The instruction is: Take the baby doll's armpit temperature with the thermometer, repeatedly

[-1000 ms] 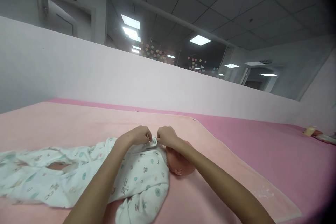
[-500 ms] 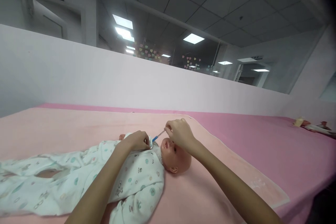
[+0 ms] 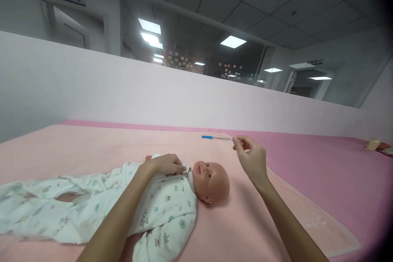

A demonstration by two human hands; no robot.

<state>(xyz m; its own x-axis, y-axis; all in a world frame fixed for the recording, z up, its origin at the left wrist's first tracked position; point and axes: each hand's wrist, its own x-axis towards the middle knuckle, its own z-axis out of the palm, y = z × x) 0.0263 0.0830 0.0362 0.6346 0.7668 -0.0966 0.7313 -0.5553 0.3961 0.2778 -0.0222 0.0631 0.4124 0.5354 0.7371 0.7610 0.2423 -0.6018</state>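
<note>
A baby doll (image 3: 211, 182) lies on its back in a white patterned outfit (image 3: 166, 208), its bald head to the right. My left hand (image 3: 167, 164) rests on the doll's upper chest, fingers curled at the outfit's neckline and closed on the cloth there; the fingertips are partly hidden. Above and right of the doll's head, my right hand (image 3: 250, 153) pinches the clear end of a slim thermometer (image 3: 211, 137). The thermometer is held nearly level, its blue end pointing left, apart from the doll.
A peach sheet (image 3: 101, 143) lies under the doll, over a pink surface (image 3: 313, 159). Behind runs a low white wall (image 3: 147, 94) with glass above it. A yellowish object (image 3: 373, 144) lies at the far right.
My right hand has moved right and slightly up, drawing the thermometer away from the doll's neckline and turning it level. My left hand stays at the chest. The view has shifted slightly.
</note>
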